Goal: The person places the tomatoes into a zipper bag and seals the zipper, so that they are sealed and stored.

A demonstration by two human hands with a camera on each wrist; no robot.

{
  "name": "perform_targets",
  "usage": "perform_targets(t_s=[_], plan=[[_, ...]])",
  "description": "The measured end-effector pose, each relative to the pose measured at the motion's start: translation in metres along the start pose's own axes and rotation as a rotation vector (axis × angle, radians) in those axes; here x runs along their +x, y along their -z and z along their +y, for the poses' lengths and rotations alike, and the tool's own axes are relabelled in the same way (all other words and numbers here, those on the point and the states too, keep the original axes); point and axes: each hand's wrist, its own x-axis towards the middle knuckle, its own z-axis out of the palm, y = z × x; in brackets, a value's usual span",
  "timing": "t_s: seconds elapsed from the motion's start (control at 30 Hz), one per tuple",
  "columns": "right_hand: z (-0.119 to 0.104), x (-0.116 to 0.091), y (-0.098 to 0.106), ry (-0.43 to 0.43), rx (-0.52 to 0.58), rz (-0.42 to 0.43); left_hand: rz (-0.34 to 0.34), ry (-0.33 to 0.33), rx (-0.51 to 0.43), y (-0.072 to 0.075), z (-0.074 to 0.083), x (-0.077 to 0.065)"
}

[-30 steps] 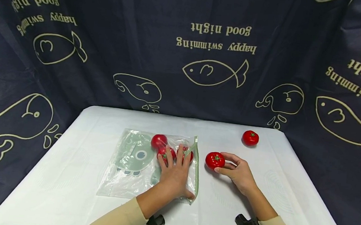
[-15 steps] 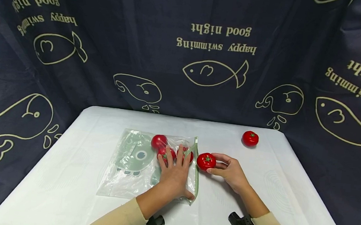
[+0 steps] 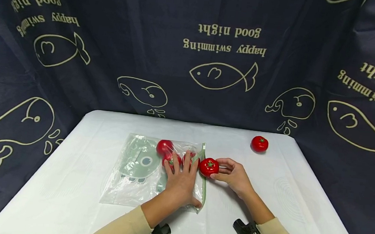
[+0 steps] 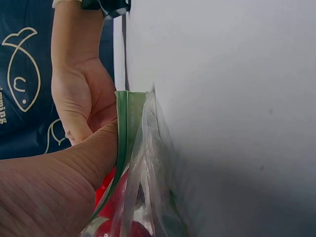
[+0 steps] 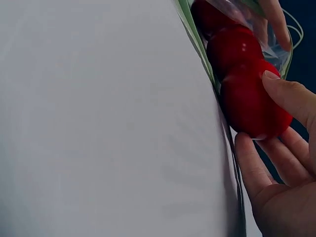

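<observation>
A clear zip bag (image 3: 115,195) with a green print lies flat, its green-edged mouth (image 3: 204,194) facing right. Inside it are three red tomatoes, among them a plain round one (image 3: 164,147); fingers partly cover the other two. My left hand (image 3: 180,186) rests on the bag with fingers spread and straight, the thumb (image 4: 94,150) at the green edge. My right hand (image 3: 234,177) holds another tomato (image 3: 209,167) between thumb and fingers, right at the mouth. In the right wrist view, that held tomato (image 5: 252,101) lines up against the tomatoes in the bag.
One more red tomato (image 3: 259,144) sits at the back right of the white-covered table (image 3: 66,180). Behind the table hangs a dark blue cloth (image 3: 169,28) with fish drawings. Black wrist cameras, such as the right one (image 3: 244,228), hang below the forearms.
My right hand has moved left with its tomato, from beside the bag to the bag's mouth. The left hand stays in place on the bag.
</observation>
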Motion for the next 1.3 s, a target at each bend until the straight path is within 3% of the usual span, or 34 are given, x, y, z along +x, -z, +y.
perform_targets(t_s=[0.4, 0.7, 1.3], plan=[[-0.007, 0.002, -0.012, -0.026, -0.026, -0.020, 0.019, -0.018, -0.022, 0.000, 0.000, 0.001], [-0.010, 0.007, -0.028, 0.009, 0.006, -0.063, 0.003, -0.018, 0.004, -0.001, 0.001, 0.003], [-0.008, 0.010, -0.036, -0.011, 0.053, -0.001, -0.007, -0.028, 0.000, 0.001, 0.002, 0.004]])
